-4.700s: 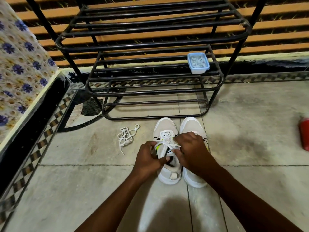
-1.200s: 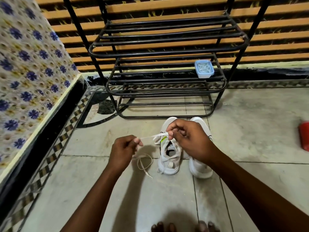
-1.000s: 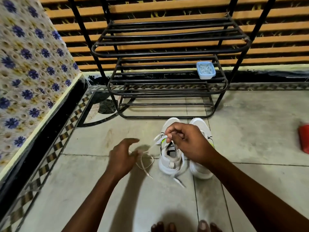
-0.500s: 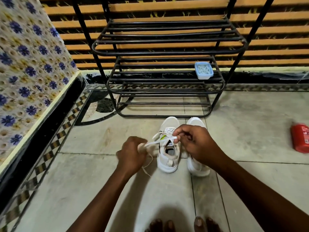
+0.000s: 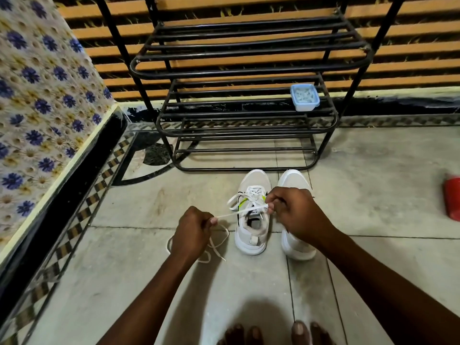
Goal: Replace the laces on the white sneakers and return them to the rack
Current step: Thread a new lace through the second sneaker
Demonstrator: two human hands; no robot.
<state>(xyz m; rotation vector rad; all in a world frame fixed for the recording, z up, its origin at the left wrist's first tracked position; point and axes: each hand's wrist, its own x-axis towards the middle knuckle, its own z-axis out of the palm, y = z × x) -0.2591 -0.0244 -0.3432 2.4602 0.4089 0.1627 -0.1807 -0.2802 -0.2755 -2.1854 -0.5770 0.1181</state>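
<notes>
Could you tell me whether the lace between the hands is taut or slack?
Taut: the lace runs straight between the left hand and right hand.

Pale grey tiles cover the floor [image 5: 119, 282], with thin dark joints and a soft shadow at the bottom centre. Along the left of the frame a checkered border [image 5: 84, 215] runs diagonally beside a black band [image 5: 57, 207], and above that rises a flowered surface [image 5: 37, 95] in blue and yellow. Across the top, the wall [image 5: 410, 53] shows horizontal orange slats over dark gaps, ending in a black skirting [image 5: 403, 107]. A black metal rack [image 5: 249, 70] of barred shelves stands against it at upper centre, with a dark curved inlay [image 5: 155, 155] in the floor at its lower left.
</notes>
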